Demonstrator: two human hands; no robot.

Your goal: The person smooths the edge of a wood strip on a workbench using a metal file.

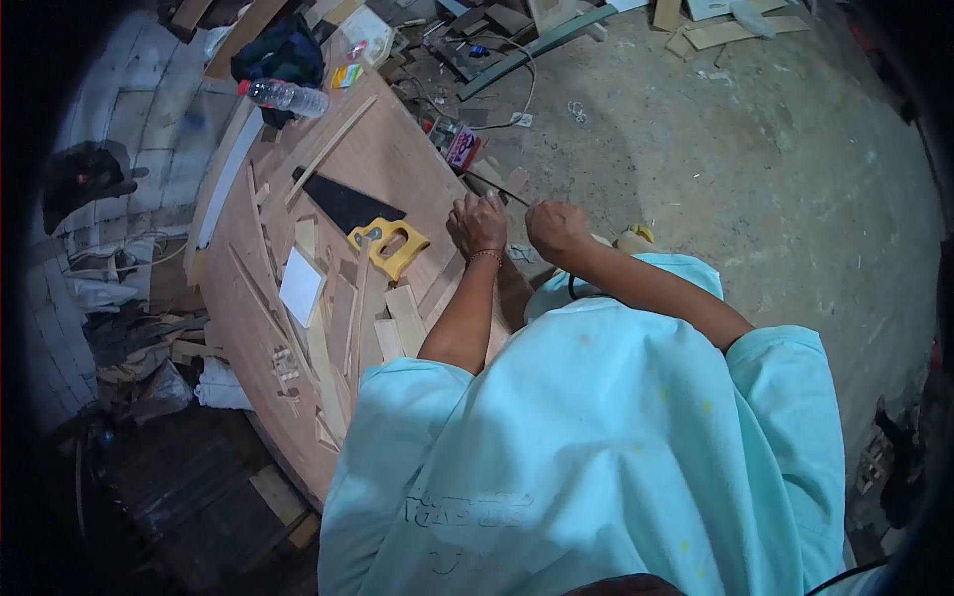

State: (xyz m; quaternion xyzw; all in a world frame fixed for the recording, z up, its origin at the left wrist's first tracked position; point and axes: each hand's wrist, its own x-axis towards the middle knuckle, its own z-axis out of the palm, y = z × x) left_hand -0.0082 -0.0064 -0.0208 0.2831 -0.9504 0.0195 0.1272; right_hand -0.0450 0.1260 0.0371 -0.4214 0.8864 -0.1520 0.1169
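Observation:
My right hand [558, 230] is closed in a fist just off the table's edge, around the near end of a thin dark rod [500, 190]. The rod slants up and left past my other hand; its exact kind cannot be made out. At the table's edge, my left hand [477, 224] has its fingers curled down, and what they grip is hidden beneath them. Left of it on the plywood table [417, 149] lies a handsaw [358, 211] with a black blade and a yellow handle.
Wood strips [402, 316], a white rectangular piece [300, 286] and a plastic bottle [288, 97] with a red cap lie on the table. A pinkish box [463, 147] is beside the table's edge. Wood offcuts [745, 32] and a cable [532, 74] are on the concrete floor.

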